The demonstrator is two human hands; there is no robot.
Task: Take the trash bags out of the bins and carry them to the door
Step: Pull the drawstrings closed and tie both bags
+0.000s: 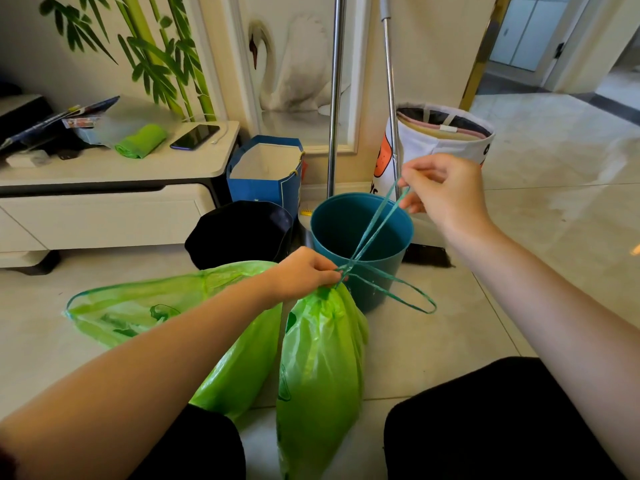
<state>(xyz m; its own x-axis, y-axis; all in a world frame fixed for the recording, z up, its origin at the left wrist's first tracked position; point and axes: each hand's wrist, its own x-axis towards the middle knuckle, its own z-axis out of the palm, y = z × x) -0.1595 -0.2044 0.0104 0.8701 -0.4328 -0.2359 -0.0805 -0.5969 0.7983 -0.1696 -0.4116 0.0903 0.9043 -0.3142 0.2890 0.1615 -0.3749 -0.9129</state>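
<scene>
Two bare forearms reach in from the lower corners over the tiled floor (450,341), with dark-clad knees at the bottom edge. The left hand (304,271) is closed in a fist around the gathered neck of a tied green trash bag (318,368), which stands on the floor between the knees. The right hand (446,188) is raised higher and further right, fingers pinched on a loop of the bag's teal drawstring (374,226), pulled taut up from the knot; another loop of the string (412,296) hangs loose to the right. A second green trash bag (138,310) lies slumped and open-mouthed on the floor under the left forearm. Just behind the hands stands a blue bin (360,237) with no liner, and beside it on the left a dark bin (239,233). Behind these are a blue paper bag (266,181), two metal poles (336,98) against the wall, and a white fabric basket (440,140) whose printed letters are too cut off to read. On the tabletop (138,168) at left lie a green roll (140,140) and a phone (195,136).
</scene>
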